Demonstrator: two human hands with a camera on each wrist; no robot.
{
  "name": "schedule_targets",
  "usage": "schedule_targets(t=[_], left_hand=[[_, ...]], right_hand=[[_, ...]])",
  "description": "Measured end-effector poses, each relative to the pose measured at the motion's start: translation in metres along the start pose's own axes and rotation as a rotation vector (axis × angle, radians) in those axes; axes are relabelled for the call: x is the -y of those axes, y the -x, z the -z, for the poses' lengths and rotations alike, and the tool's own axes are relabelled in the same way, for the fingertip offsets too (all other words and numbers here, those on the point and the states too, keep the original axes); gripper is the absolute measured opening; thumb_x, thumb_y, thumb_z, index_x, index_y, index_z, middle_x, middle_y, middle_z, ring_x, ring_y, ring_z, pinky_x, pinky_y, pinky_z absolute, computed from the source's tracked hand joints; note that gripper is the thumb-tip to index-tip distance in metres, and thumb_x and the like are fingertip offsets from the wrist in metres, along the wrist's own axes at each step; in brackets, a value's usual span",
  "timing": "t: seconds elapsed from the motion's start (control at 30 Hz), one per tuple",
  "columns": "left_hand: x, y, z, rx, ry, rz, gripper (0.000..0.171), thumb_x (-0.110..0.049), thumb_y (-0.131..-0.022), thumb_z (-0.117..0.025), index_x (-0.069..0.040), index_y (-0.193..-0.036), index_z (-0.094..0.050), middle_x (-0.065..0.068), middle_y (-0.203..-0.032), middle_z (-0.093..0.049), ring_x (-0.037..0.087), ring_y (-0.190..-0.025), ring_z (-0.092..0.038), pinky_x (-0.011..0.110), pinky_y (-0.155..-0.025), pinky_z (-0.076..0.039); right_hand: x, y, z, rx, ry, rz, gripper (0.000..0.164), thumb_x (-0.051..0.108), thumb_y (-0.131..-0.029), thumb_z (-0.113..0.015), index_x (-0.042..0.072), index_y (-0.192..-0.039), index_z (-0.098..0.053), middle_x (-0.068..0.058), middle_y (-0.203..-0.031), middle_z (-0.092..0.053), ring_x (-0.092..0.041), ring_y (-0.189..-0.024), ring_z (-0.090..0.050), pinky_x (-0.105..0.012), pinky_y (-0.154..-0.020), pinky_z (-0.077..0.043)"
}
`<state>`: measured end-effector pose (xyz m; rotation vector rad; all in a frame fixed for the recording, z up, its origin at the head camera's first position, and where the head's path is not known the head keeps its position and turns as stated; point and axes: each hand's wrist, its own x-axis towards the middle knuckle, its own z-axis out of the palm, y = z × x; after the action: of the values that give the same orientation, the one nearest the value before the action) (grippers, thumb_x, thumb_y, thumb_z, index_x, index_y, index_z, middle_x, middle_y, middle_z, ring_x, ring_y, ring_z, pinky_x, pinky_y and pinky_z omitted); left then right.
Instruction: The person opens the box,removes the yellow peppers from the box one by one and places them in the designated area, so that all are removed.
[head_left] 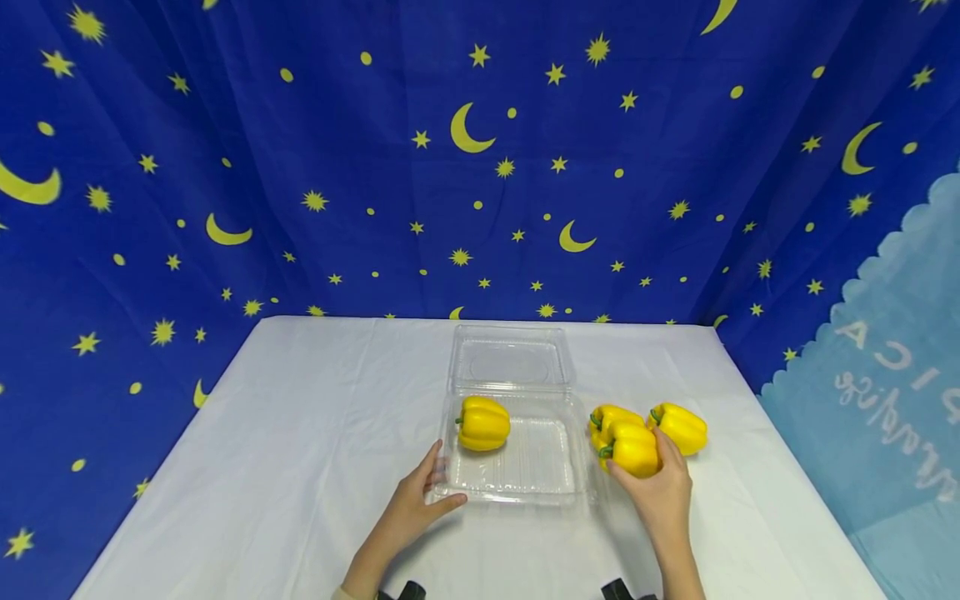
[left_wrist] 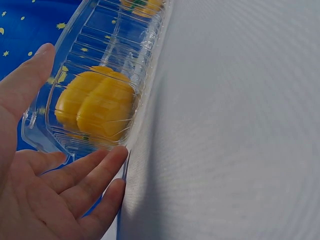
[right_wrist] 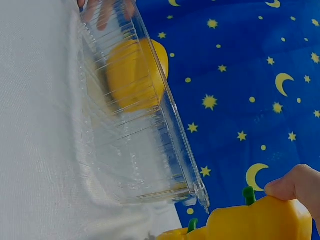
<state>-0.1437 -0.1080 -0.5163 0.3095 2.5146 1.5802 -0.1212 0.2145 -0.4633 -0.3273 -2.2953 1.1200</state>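
A clear plastic clamshell container lies with its lid folded back on the table. One yellow bell pepper sits in its left half, seen through the wall in both wrist views. My left hand is at the container's near left corner, fingers extended along its side. Right of the container, my right hand holds a yellow bell pepper between thumb and fingers. Behind it is another pepper, partly hidden, and a further pepper lies to the right.
A white cloth covers the table. Blue fabric with yellow stars and moons hangs behind and at the sides. A light blue cloth with lettering hangs on the right.
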Motion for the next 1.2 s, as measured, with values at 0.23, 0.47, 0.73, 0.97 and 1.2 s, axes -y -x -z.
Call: schedule_targets(t=[0.23,0.47,0.73,0.97,1.2], left_hand=[[0.0004,-0.0003,0.0003,-0.002,-0.002,0.005,0.092,-0.035,-0.082,-0.074,-0.003,-0.151,-0.022,0.021,-0.137,-0.052,0.035,-0.121,-0.056,0.054,-0.105,-0.041],[-0.0017,0.0002,0.0011,-0.002,0.002,0.002,0.092,-0.035,-0.082,-0.074,-0.003,-0.151,-0.022,0.021,-0.137,-0.052,0.035,-0.121,-0.056,0.055,-0.106,-0.04],[-0.0013,0.0003,0.0003,-0.001,0.002,0.009,0.092,-0.035,-0.082,-0.074,-0.003,-0.151,-0.022,0.021,-0.137,-0.052,0.035,-0.121,-0.056,0.055,-0.106,-0.04],[-0.0017,0.0007,0.0004,0.003,-0.001,0.007,0.092,-0.035,-0.081,-0.074,-0.003,-0.15,-0.022,0.021,-0.137,-0.052,0.036,-0.121,-0.056,0.055,-0.105,-0.041],[-0.0013,0.0004,0.0005,0.004,0.002,0.012,0.092,-0.035,-0.082,-0.074,-0.003,-0.151,-0.022,0.02,-0.137,-0.053,0.035,-0.12,-0.056,0.054,-0.105,-0.042]], right_hand=[[-0.0023,0.0016,0.0008,0.008,0.009,-0.011,0.08,0.005,-0.059,-0.085,-0.017,-0.127,-0.049,-0.037,-0.13,-0.049,-0.051,-0.121,-0.046,-0.062,-0.104,-0.036],[-0.0038,0.0041,0.0013,0.022,0.008,-0.026,0.081,0.006,-0.059,-0.085,-0.016,-0.127,-0.048,-0.037,-0.131,-0.048,-0.051,-0.122,-0.045,-0.062,-0.105,-0.035],[-0.0043,0.0071,0.0014,0.036,0.022,-0.031,0.081,0.007,-0.059,-0.085,-0.016,-0.128,-0.049,-0.037,-0.13,-0.049,-0.05,-0.122,-0.046,-0.062,-0.105,-0.036],[-0.0058,0.0089,0.0013,0.041,0.021,-0.03,0.081,0.007,-0.058,-0.085,-0.016,-0.127,-0.049,-0.037,-0.13,-0.049,-0.051,-0.121,-0.046,-0.062,-0.105,-0.035],[-0.0081,0.01,-0.0002,0.044,0.028,-0.022,0.081,0.007,-0.058,-0.085,-0.015,-0.127,-0.049,-0.037,-0.129,-0.05,-0.05,-0.121,-0.046,-0.061,-0.104,-0.036]])
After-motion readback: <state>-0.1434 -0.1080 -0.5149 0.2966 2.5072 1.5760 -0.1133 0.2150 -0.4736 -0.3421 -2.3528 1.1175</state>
